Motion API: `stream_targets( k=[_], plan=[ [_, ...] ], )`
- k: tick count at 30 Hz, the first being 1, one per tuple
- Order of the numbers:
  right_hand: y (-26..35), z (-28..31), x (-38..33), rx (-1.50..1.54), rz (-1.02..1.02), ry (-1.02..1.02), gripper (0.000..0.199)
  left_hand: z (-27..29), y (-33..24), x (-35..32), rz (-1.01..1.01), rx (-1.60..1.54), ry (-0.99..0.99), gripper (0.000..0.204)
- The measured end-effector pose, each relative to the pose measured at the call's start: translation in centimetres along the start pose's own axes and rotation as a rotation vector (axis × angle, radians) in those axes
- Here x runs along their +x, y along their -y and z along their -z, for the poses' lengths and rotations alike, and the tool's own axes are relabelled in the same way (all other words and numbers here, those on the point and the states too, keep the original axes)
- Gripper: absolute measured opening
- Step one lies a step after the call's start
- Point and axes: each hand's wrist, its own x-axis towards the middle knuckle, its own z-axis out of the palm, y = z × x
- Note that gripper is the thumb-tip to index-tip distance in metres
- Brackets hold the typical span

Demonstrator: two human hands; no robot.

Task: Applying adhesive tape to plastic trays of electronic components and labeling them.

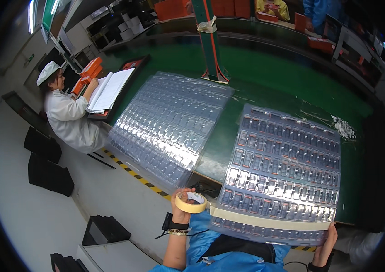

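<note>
My left hand (180,216) is closed round a roll of pale yellow masking tape (190,208). From the roll, a tape strip (269,221) runs across the near part of a clear plastic blister tray (287,165). Rows of pockets in this tray hold small dark parts with orange edges. At the tray's near right corner my right hand (328,242) grips the edge by the strip's end; its thumb is hard to make out. The tray's near edge sticks out over the table's front, close to my body.
Left of the tray lies a stack of clear blister trays (169,122) on the green table (265,93). A green post (208,50) rises behind. At the far left a person in white (72,118) leans over an open paper pad (111,90), near orange boxes (92,68).
</note>
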Motion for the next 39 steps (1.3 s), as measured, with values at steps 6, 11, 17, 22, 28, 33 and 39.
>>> stream_targets(
  k=[6,11,17,22,28,33,39],
  plan=[
    [0.1,0.3,0.3,0.001,0.002,0.023,0.034,2.0,-0.7,-0.2,0.008,-0.025,-0.085,0.032],
    [0.2,0.1,0.4,0.0,0.018,0.085,0.033,3.3,-1.8,0.1,-0.116,0.076,-0.184,0.032],
    [0.2,0.3,0.5,-0.011,0.029,0.069,0.034,1.1,-5.1,-0.2,-0.139,0.211,-0.269,0.013],
    [0.3,0.3,0.2,-0.008,0.002,0.001,0.034,-0.9,-5.4,-0.2,-0.271,0.482,-0.413,0.019],
    [0.6,0.2,0.2,0.015,0.016,0.061,0.032,-1.6,-5.0,0.6,-0.325,0.453,-0.5,0.019],
    [0.8,-0.1,0.1,-0.008,0.012,0.072,0.031,-2.0,-6.8,-0.1,-0.315,0.492,-0.456,0.018],
    [0.6,0.4,0.3,-0.003,0.01,0.072,0.029,-3.5,-7.9,-0.4,-0.34,0.493,-0.492,0.015]
  ],
)
